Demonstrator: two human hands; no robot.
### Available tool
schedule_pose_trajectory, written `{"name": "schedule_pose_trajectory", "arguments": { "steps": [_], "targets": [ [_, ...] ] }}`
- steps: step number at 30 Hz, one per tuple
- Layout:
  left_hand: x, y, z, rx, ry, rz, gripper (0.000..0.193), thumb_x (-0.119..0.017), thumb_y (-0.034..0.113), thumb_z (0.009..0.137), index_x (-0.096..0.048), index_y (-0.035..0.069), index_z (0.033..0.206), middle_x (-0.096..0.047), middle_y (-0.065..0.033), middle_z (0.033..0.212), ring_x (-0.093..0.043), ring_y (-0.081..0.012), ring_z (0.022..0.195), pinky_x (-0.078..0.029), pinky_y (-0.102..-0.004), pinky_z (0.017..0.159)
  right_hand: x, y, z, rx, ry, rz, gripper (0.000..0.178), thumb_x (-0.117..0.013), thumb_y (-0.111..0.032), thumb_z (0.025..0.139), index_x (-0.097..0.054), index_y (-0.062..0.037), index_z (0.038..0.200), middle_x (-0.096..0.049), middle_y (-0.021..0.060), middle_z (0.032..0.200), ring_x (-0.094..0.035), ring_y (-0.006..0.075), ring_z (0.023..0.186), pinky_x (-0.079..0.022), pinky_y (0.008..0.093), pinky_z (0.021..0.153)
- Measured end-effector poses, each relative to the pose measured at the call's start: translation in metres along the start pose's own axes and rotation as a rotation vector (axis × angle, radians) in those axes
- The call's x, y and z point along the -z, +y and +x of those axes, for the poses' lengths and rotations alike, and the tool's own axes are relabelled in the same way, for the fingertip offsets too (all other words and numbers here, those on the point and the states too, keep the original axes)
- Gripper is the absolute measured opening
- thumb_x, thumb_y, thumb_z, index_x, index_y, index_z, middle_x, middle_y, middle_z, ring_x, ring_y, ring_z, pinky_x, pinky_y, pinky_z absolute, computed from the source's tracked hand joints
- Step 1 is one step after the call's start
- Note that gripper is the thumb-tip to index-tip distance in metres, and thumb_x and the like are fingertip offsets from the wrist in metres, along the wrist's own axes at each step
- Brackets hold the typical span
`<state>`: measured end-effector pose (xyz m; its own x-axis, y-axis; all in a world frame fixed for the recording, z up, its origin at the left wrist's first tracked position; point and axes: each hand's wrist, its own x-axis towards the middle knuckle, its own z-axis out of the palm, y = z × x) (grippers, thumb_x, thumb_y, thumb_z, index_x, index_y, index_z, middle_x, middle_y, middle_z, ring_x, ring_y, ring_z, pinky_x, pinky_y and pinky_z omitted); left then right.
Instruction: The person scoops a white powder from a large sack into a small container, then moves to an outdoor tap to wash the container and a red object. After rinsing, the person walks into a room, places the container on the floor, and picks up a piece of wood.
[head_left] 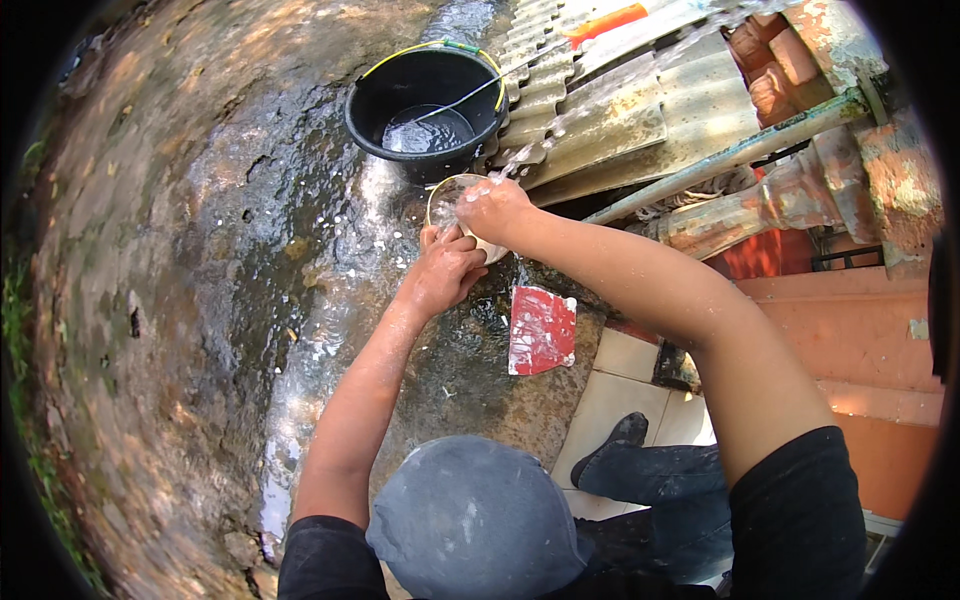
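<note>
A small round bowl (439, 207) with a pale rim stands low on the wet ground, just in front of a black bucket (375, 148). My left hand (447, 270) is closed on its near rim, fingers curled over the edge. Above the bowl's right side, my right hand (493, 210) is a wet fist with whitish matter on it. Whatever lies inside that fist is hidden. Shallow, shiny water covers the bucket's bottom, and its handle is yellow and green. Nearer to me lies a red flat piece (543, 330) smeared with white.
A thin rod (470, 97) leans out of the bucket toward an orange cylinder (608, 24). Corrugated sheets (600, 130) and a pipe (730, 155) lie to the right. The stained, rough concrete (200, 300) spreads left, wet and speckled white. Pale tiles (625, 395) border my booted foot (610, 445).
</note>
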<state>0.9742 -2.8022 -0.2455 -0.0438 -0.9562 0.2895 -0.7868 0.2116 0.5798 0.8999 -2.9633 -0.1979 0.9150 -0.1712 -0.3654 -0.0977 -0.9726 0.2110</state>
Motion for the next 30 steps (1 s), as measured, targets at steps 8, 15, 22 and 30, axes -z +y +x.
{"name": "schedule_pose_trajectory", "arguments": {
  "steps": [8, 15, 22, 30],
  "targets": [
    [-0.016, 0.004, -0.006, -0.004, 0.159, -0.004, 0.013, -0.08, 0.014, 0.081, -0.068, 0.01, 0.083, -0.061, -0.0042, 0.089, -0.057, -0.0262, 0.103, -0.034, -0.0454, 0.09, -0.005, 0.007, -0.001, 0.186, 0.248, -0.054, 0.019, -0.063, -0.023, 0.09, -0.08, -0.0173, 0.093, -0.077, 0.009, 0.103, -0.075, 0.0243, 0.095, -0.057, 0.0397, 0.077],
    [-0.008, 0.0, -0.013, 0.034, 0.14, 0.033, 0.013, -0.08, 0.015, 0.082, -0.067, 0.01, 0.083, -0.059, -0.0035, 0.084, -0.057, -0.0257, 0.099, -0.035, -0.0456, 0.09, 0.063, -0.01, -0.01, 0.023, -0.363, 0.046, 0.029, -0.067, -0.017, 0.089, -0.079, -0.0102, 0.115, -0.076, 0.0111, 0.117, -0.074, 0.0297, 0.11, -0.059, 0.0429, 0.086],
    [-0.014, 0.005, -0.011, 0.05, 0.173, 0.036, 0.014, -0.08, 0.015, 0.08, -0.067, 0.011, 0.083, -0.058, -0.0029, 0.084, -0.057, -0.0254, 0.096, -0.036, -0.0451, 0.088, 0.059, 0.025, -0.038, -0.046, -0.229, 0.031, 0.022, -0.067, -0.01, 0.084, -0.077, -0.0054, 0.104, -0.076, 0.0172, 0.104, -0.075, 0.034, 0.098, -0.06, 0.0475, 0.079],
    [-0.026, 0.019, -0.006, 0.041, 0.191, 0.055, 0.01, -0.077, 0.014, 0.082, -0.068, 0.011, 0.084, -0.06, -0.0034, 0.086, -0.058, -0.0253, 0.099, -0.037, -0.0463, 0.092, 0.102, 0.024, -0.057, -0.05, -0.316, -0.03, 0.026, -0.066, -0.012, 0.082, -0.076, -0.0051, 0.105, -0.077, 0.0167, 0.101, -0.075, 0.0311, 0.098, -0.059, 0.0425, 0.084]
  ]
}}
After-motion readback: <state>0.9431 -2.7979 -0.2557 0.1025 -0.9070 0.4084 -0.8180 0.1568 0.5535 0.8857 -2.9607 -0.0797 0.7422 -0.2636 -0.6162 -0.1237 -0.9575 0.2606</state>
